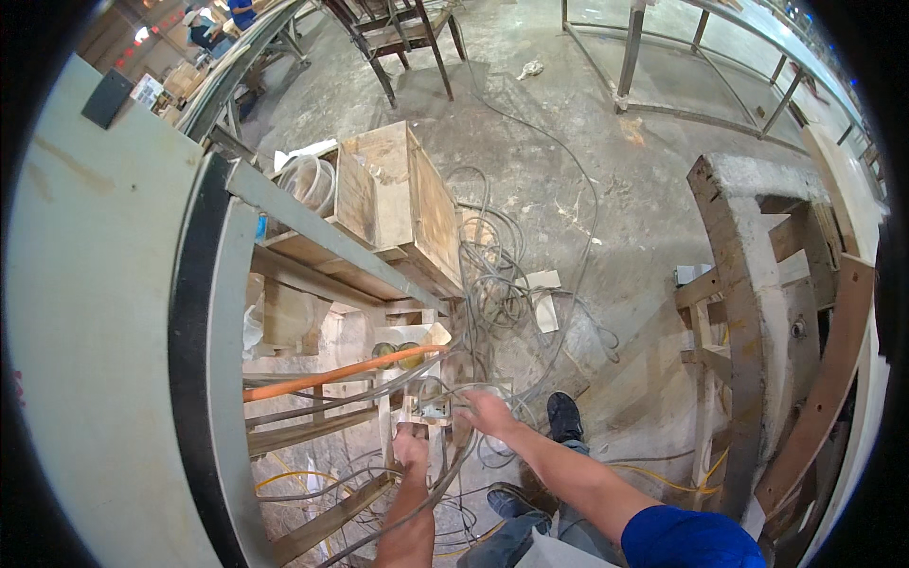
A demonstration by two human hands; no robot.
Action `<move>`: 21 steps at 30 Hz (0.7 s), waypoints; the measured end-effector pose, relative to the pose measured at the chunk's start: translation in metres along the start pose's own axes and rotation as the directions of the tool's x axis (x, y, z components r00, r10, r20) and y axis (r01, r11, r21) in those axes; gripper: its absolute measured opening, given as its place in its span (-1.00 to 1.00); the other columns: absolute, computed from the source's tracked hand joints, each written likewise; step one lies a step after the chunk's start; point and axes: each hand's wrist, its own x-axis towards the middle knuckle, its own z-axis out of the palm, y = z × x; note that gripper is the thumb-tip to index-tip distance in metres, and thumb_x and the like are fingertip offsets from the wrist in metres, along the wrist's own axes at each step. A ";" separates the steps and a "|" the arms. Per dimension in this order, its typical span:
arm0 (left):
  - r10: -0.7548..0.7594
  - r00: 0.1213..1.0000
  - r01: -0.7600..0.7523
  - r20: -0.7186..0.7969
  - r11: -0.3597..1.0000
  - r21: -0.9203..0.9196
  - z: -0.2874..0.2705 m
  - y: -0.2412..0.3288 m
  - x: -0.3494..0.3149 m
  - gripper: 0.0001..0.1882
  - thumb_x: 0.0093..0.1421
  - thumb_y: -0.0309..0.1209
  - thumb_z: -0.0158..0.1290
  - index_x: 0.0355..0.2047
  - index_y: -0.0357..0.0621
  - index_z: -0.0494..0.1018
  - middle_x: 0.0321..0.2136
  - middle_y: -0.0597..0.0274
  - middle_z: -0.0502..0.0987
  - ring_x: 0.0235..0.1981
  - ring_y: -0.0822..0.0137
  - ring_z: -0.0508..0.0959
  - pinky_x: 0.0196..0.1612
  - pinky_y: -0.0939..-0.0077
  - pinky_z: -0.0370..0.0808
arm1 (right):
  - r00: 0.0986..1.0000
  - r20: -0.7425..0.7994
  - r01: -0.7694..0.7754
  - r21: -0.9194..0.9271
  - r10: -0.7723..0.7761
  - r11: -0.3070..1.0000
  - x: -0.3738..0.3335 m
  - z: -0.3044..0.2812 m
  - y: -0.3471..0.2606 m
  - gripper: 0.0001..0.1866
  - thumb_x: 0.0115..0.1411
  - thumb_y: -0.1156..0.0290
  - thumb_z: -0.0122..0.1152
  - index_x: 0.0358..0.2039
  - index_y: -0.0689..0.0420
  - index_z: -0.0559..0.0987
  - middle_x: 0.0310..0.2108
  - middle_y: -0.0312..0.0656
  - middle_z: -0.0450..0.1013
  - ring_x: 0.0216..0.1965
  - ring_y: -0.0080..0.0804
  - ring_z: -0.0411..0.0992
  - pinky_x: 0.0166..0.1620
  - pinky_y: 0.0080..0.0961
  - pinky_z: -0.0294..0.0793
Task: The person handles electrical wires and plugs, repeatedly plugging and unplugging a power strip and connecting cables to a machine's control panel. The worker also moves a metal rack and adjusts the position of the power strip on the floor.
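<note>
A small pale electrical socket box (434, 409) with a light face sits low between my hands, beside the timber frame. My left hand (410, 447) is closed at its near left edge, with the fingertips partly hidden. On the other side, my right hand (487, 413) has its fingers bent in toward the box, next to grey cables. Whatever is between those fingers is too small to make out. Just beyond the box, an orange hose (346, 373) runs across to the left.
Tangled grey cable (497, 284) lies on the concrete floor past my hands. A wooden box (412, 204) stands at the left, near a large pale panel (104, 312). A heavy frame (757, 284) stands at the right. My shoes (565, 417) are close below.
</note>
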 end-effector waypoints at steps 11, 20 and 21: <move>-0.221 0.876 0.295 0.430 0.948 -0.115 -0.073 0.046 -0.123 -0.64 0.09 -0.14 0.23 -0.25 -0.16 0.57 -0.40 0.04 0.65 -0.38 0.10 0.67 -0.20 0.19 0.57 | 0.943 -0.292 -0.087 0.254 0.162 0.963 -0.034 -0.099 -0.095 -0.55 0.22 0.21 0.30 -0.01 0.26 0.56 -0.15 0.13 0.58 -0.09 0.08 0.56 -0.05 -0.15 0.53; 0.081 0.604 -0.164 0.793 0.986 0.024 -0.186 0.162 -0.224 -0.56 0.09 -0.10 0.15 -0.33 -0.30 0.63 -0.25 -0.25 0.62 -0.15 -0.21 0.61 -0.04 -0.01 0.53 | 0.778 -0.611 0.236 0.496 0.143 0.836 -0.031 -0.240 -0.356 -0.63 0.35 0.35 0.17 0.06 0.31 0.53 0.02 0.04 0.55 0.02 -0.24 0.54 0.08 -0.33 0.49; 0.070 0.514 -0.263 0.855 0.962 0.079 -0.213 0.179 -0.232 -0.60 0.08 -0.14 0.16 -0.33 -0.29 0.63 -0.23 -0.25 0.63 -0.15 -0.18 0.63 -0.07 0.03 0.56 | 0.809 -0.585 0.331 0.533 0.057 0.779 -0.038 -0.255 -0.392 -0.65 0.38 0.35 0.14 0.06 0.33 0.52 0.00 -0.03 0.54 -0.02 -0.29 0.54 0.08 -0.36 0.50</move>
